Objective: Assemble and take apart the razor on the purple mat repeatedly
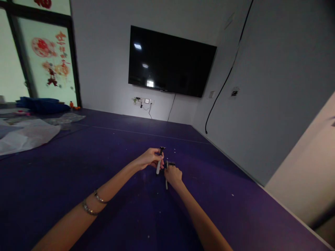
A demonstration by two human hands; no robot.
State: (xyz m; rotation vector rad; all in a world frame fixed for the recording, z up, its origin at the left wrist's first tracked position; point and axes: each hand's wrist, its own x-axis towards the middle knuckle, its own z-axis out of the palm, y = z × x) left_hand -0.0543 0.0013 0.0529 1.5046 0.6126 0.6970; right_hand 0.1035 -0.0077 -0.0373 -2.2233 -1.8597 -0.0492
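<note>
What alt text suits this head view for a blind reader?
A left hand holds a slim light-handled item with a dark head; close beside it, the right hand grips a partly hidden light stick. Both are over a purple surface, facing a wall-mounted television.

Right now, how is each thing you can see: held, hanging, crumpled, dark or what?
Left hand, closed on a pale-handled tool
Pale-handled tool, tilted, black end uppermost
Right hand, closed on a second pale-handled tool
Television, screen dark
Black cable, hanging down the wall
Blue fabric, rumpled
White sheet, spread out, wrinkled
Glass door, can't tell if open or shut
Bracelets, worn on left forearm
</note>
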